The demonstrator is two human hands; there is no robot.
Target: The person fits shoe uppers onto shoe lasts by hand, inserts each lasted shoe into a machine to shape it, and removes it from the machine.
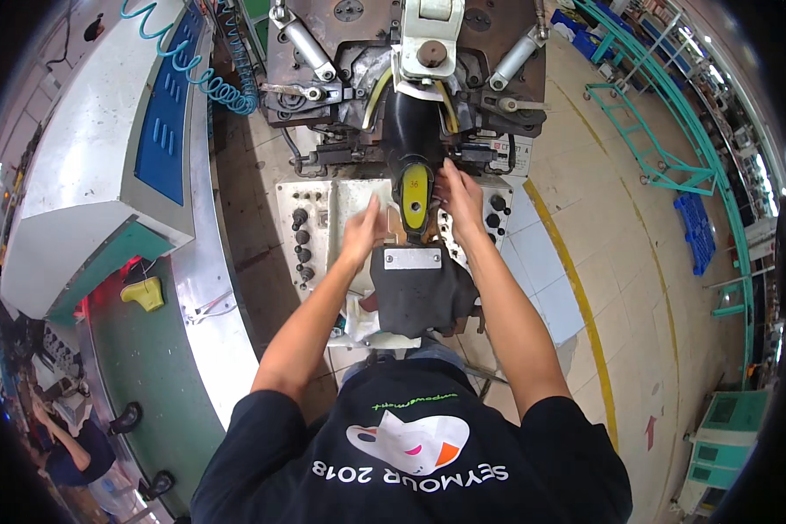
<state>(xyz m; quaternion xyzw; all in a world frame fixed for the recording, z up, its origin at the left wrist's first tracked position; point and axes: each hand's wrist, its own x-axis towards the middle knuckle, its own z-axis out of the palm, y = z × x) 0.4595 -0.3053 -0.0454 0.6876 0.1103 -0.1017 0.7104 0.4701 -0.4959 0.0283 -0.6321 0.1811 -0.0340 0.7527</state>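
A black shoe upper sits on a last with a yellow-green top plate, toe away from me under the machine's white clamp head. My left hand is just left of the heel end, apart from the shoe, thumb raised and fingers loosely spread. Along the shoe's right side is my right hand, its fingers slightly bent and their tips at the black upper's edge. Whether they press on it is hard to see. Nearer to me is a dark padded support with a metal plate.
Control panels with black knobs flank the shoe. Metal cylinders angle in at both sides. A white machine and a green conveyor belt with a yellow last stand left. Teal racks line the right.
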